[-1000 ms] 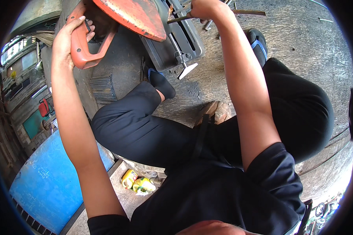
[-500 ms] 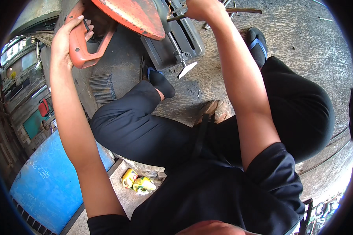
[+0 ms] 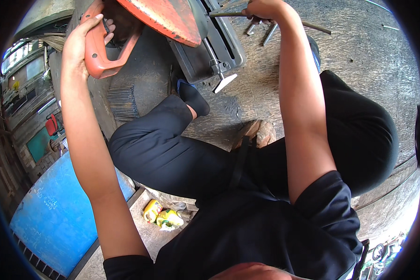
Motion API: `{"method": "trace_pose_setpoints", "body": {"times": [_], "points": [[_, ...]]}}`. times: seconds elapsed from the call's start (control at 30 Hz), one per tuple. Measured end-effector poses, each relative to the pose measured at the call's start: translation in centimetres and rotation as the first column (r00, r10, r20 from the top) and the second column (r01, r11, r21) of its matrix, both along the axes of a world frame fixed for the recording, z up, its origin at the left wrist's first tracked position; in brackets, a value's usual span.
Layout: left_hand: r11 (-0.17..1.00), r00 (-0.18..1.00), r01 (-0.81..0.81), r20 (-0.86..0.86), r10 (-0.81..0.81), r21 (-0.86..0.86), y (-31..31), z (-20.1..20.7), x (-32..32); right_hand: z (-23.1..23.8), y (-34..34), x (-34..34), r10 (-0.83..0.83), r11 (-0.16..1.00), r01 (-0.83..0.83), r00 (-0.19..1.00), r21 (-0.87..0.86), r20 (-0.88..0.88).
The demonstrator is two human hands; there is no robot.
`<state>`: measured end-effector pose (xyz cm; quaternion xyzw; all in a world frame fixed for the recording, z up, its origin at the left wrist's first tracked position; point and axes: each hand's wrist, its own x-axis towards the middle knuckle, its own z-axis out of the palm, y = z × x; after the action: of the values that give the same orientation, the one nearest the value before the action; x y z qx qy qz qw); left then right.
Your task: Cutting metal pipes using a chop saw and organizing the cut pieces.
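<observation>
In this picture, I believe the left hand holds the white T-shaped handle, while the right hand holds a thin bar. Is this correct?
Not quite: the head view shows the left hand on the orange handle; the white T-shaped handle is touched by neither hand. The right hand does hold a thin bar.

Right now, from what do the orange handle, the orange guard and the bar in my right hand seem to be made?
Orange handle: probably plastic, smooth, slightly glossy, with moulded-looking curves. Orange guard: likely painted metal, its edge worn and dark-spotted. Bar: perhaps metal, dull brownish.
</observation>
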<state>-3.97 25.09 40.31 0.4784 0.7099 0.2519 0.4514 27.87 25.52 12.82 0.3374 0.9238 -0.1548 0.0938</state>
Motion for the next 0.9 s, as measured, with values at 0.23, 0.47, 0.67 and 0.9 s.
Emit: {"method": "trace_pose_setpoints", "body": {"times": [0.23, 0.47, 0.67, 0.9], "points": [[1.0, 0.996, -0.012, -0.092, 0.012, 0.002, 0.3, 0.2, -1.0, 4.0, -2.4, -1.2, -0.757, 0.337, 0.513, 0.646, -0.789, 0.097], [1.0, 0.999, -0.004, -0.038, 0.004, 0.019, -0.2, 0.4, -0.6, 2.1, -6.0, -2.4, -0.866, 0.254, 0.335, 0.496, -0.907, -0.059], [1.0, 1.0, 0.002, -0.028, -0.002, -0.01, 0.6, 0.1, -1.7, 1.5, -6.8, -2.9, -0.892, 0.148, 0.243, 0.452, -0.959, -0.023], [0.998, 0.997, -0.051, -0.058, 0.053, 0.025, 0.2, 0.3, -0.9, 1.1, -7.5, -3.7, -0.909, 0.018, 0.156, 0.414, -0.988, 0.049]]}}
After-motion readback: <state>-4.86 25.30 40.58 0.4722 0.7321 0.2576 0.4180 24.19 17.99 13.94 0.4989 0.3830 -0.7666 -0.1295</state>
